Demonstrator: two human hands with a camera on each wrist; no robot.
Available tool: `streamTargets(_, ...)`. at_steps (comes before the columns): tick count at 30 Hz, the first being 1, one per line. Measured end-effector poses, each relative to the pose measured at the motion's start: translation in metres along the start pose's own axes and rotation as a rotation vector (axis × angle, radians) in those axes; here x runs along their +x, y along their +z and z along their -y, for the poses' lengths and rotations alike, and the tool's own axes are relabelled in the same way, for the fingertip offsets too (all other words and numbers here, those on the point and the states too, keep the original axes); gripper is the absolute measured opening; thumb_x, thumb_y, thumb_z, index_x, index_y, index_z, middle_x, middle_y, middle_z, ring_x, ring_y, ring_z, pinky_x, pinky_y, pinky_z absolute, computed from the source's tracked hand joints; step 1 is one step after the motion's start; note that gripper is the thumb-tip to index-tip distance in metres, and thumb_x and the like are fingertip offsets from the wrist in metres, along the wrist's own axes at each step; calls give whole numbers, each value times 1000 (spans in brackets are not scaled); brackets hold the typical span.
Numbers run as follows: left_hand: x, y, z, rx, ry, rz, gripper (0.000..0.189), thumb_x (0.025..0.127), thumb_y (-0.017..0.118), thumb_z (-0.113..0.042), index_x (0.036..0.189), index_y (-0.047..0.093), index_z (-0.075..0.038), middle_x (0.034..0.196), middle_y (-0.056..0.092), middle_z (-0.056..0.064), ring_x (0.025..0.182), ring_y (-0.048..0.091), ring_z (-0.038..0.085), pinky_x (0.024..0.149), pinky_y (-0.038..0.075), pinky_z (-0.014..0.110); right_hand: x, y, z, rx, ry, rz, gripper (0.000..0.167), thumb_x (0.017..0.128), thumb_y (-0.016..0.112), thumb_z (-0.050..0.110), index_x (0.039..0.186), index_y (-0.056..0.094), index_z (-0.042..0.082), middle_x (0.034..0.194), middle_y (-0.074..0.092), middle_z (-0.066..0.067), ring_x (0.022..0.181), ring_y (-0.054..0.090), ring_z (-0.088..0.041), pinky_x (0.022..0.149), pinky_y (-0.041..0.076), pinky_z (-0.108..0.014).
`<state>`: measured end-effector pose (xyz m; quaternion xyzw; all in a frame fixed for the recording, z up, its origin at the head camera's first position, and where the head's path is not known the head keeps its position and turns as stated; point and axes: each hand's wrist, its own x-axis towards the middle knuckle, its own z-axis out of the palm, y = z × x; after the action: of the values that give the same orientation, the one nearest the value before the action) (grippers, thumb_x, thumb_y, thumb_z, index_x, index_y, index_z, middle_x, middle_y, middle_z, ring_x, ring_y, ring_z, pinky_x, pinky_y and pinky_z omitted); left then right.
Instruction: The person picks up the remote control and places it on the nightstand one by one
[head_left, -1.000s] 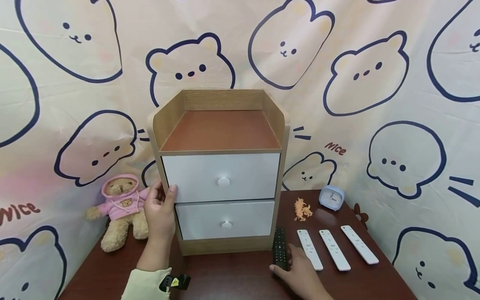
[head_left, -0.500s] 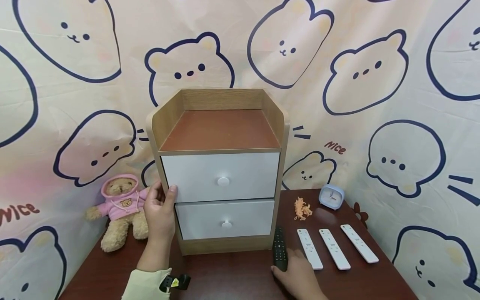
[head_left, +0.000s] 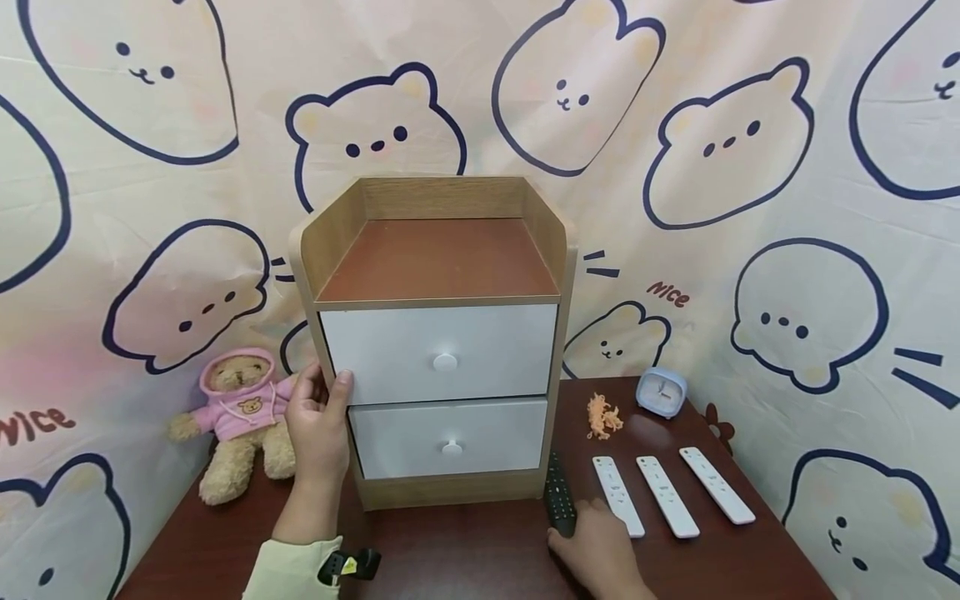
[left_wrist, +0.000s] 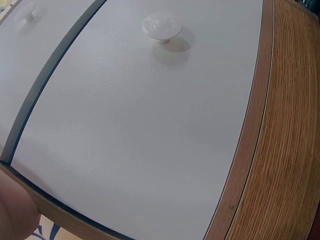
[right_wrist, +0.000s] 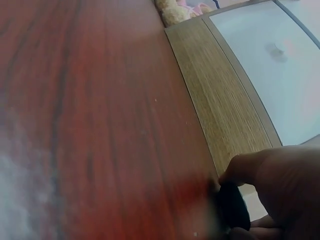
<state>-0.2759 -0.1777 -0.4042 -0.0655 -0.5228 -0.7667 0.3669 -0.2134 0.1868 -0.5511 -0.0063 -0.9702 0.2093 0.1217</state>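
Note:
A small wooden cabinet (head_left: 453, 492) stands on the table, its white upper drawer (head_left: 390, 354) and lower drawer (head_left: 397, 446) both closed. My left hand (head_left: 318, 429) grips its left side, thumb on the front edge; in the left wrist view only part of a finger or thumb (left_wrist: 17, 210) shows. By the cabinet's lower right corner lies a black remote control (head_left: 558, 496). My right hand (head_left: 600, 546) holds its near end between thumb and fingers. Close up in the right wrist view, the dark remote end sits blurred between the digits of the right hand (right_wrist: 285, 185).
Right of the black remote lie three white remotes: a near one (head_left: 618, 497), a middle one (head_left: 667, 497) and a far one (head_left: 717, 486). Behind them are an orange tangled clump (head_left: 602, 417) and a blue clock (head_left: 662, 392). A teddy bear (head_left: 243, 417) sits left of the cabinet.
My right hand has closed in on the black remote's near end, and the remote has turned slightly, its far end leftward. The left hand keeps its hold on the cabinet.

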Motion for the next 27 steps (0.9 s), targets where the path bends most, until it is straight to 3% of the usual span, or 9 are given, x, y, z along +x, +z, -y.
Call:
streamTargets(8, -2, -1, -1, -5, -8, -2, 30, 103, 68, 4, 132, 71, -4, 111, 68, 1, 105, 61, 14, 89, 53, 19, 3, 1, -10, 62, 54, -43, 41, 75, 88, 36, 91, 76, 0, 77, 64, -6, 70, 65, -22, 60, 54, -45)
streamTargets(16, -2, -1, -1, 2, -5, -10, 29, 103, 68, 4, 131, 71, -5, 110, 68, 1, 103, 61, 13, 87, 53, 19, 9, -16, -16, 163, 153, 13, 49, 81, 89, 40, 106, 81, -1, 93, 80, -10, 88, 75, -27, 76, 60, -51)
streamTargets(22, -1, 0, 0, 5, 6, -12, 28, 103, 69, 3, 130, 72, -5, 108, 68, 0, 101, 61, 13, 85, 52, 18, 10, -37, -15, 215, 182, -51, 47, 82, 90, 39, 111, 83, 3, 100, 80, -11, 94, 76, -31, 82, 59, -51)
streamTargets(27, -1, 0, 1, 6, 6, -14, 28, 103, 69, 3, 129, 72, -5, 108, 69, 0, 101, 61, 13, 86, 53, 18, 11, -43, -17, 163, 161, -102, 46, 82, 89, 39, 111, 83, 3, 101, 80, -17, 94, 76, -37, 83, 59, -54)
